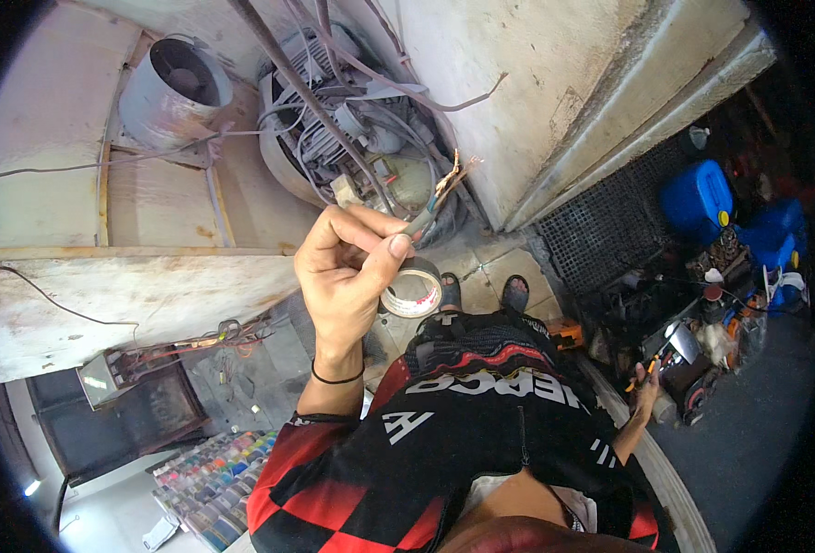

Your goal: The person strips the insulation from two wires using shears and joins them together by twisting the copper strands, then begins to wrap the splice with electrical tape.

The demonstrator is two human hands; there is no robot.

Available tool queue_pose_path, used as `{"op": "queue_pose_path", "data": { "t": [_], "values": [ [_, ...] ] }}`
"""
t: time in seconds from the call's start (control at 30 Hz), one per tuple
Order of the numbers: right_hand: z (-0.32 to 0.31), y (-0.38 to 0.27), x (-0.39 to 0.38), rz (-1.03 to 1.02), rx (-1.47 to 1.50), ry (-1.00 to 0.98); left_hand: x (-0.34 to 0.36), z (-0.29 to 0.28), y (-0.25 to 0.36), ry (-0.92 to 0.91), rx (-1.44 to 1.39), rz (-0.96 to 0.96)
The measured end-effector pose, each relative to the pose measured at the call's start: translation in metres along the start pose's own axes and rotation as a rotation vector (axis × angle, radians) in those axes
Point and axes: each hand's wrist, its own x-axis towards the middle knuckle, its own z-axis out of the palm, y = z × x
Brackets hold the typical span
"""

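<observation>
My left hand (348, 263) is raised in the middle, thumb and fingers pinched round a grey electrical cable (418, 223). Bare copper strands (449, 180) fan out of the cable's stripped end, with a bluish-dark insulated wire beside them. Just below the fingers, against the same hand, hangs a roll of tape (413, 290) with a pale inner core; its grip is partly hidden. Off to the right, low, my right hand (645, 392) is closed round a slim orange-handled tool (653, 365), whose kind is too small to make out.
A dusty motor (320, 120) with tangled cables fills a recess ahead, beside a round grey duct (182, 78). Another frayed cable (467, 106) dangles above my left hand. Blue jerrycans (698, 198) and assorted clutter stand at right near a black grate (601, 217).
</observation>
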Motion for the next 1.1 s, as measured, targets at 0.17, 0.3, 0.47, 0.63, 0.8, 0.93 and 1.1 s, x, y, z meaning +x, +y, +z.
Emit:
{"op": "queue_pose_path", "data": {
  "t": [0.17,0.3,0.47,0.63,0.8,0.93,1.1],
  "values": [
    [0.101,-0.092,-0.068,-0.2,-0.086,-0.294,0.003,-0.006,0.003,-0.026,-0.048,-0.017],
    [0.203,-0.188,-0.133,-0.287,-0.067,-0.575,0.002,-0.001,0.014,-0.045,-0.029,-0.062],
    [0.266,-0.263,-0.181,-0.798,-0.309,-0.938,-0.003,-0.001,0.016,-0.119,-0.091,-0.035],
    [0.302,-0.308,-0.2,-1.184,-0.365,-1.023,-0.012,-0.003,0.028,-0.133,-0.099,-0.04],
    [0.312,-0.313,-0.208,-1.235,-0.316,-1.103,-0.018,-0.003,0.036,-0.105,-0.033,-0.034],
    [0.317,-0.319,-0.216,-1.246,-0.296,-1.096,-0.022,-0.004,0.039,-0.139,-0.063,-0.016],
    [0.32,-0.322,-0.218,-1.269,-0.268,-1.087,-0.023,-0.002,0.042,-0.147,-0.042,-0.009]
  ]
}}
